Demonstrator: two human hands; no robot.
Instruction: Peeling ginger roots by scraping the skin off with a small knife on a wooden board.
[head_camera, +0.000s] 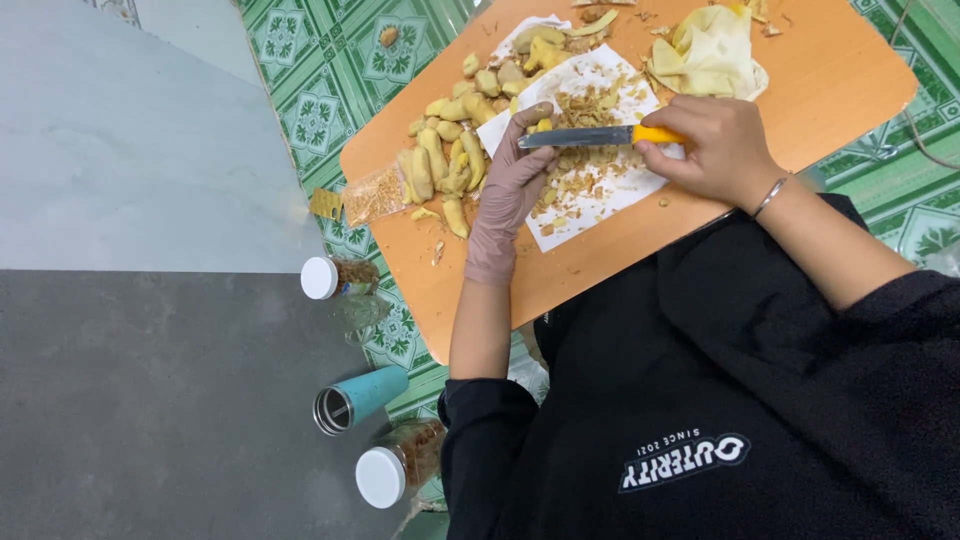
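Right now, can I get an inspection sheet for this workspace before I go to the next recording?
Surface: orange board on green patterned floor mat.
Job's things: yellow-handled knife; small ginger piece; peeled ginger pile.
Clutter: peel scraps on white paper; crumpled gloves; small packet.
Hands: gloved left hand pinches the ginger piece; bare right hand grips the knife.
Cables: thin cord, right edge.
Surroundings: two white-lidded jars; teal flask.

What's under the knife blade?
Under the knife: white paper strewn with brown peel scraps. The gloved left hand holds a yellowish piece, mostly covered by fingers.
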